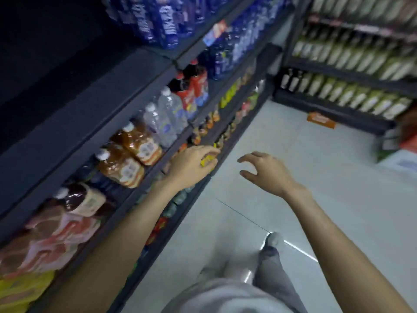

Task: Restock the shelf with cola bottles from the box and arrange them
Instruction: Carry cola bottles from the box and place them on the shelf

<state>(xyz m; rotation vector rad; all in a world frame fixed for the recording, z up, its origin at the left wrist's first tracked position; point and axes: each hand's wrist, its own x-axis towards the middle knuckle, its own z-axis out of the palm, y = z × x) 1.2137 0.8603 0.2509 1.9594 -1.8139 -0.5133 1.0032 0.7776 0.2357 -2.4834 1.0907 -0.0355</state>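
Dark cola bottles [191, 84] with red labels and red caps stand on the middle shelf [158, 159], beside clear water bottles [167, 116]. My left hand [194, 166] reaches to a lower shelf edge, and its fingers and thumb curl round a small yellow-labelled item [207, 160]. The picture is blurred, so what that item is stays unclear. My right hand [264, 172] hovers over the floor to the right, with loosely spread fingers and nothing in it. No box shows plainly.
Amber tea bottles [130, 154] and pink-labelled bottles [56, 231] fill the near shelf. Blue bottles [162, 21] sit on the top one. A second rack of pale bottles [352, 71] crosses the aisle's far end. An orange sign [320, 120] lies on the grey floor [293, 222].
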